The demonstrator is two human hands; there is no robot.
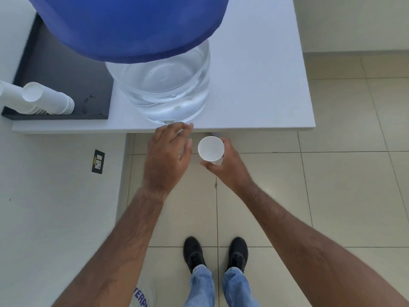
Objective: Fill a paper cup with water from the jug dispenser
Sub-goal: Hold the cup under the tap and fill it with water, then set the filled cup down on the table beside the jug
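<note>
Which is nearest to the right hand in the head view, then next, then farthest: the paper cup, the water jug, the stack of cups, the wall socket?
From the right hand:
1. Paper cup, held in that hand.
2. Water jug, up and left on the table.
3. Wall socket, on the left wall.
4. Stack of cups, far left in the black tray.

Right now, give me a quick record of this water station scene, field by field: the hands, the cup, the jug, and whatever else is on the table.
left hand: open, fingers reaching toward the base of the jug at the table edge
right hand: gripping a paper cup
paper cup: upright, looks empty, held in front of the table edge
jug: clear, holds water, under a blue cover
tap: not clearly visible
table: white
spare cups: stacked, lying on a black tray left of the jug
</note>
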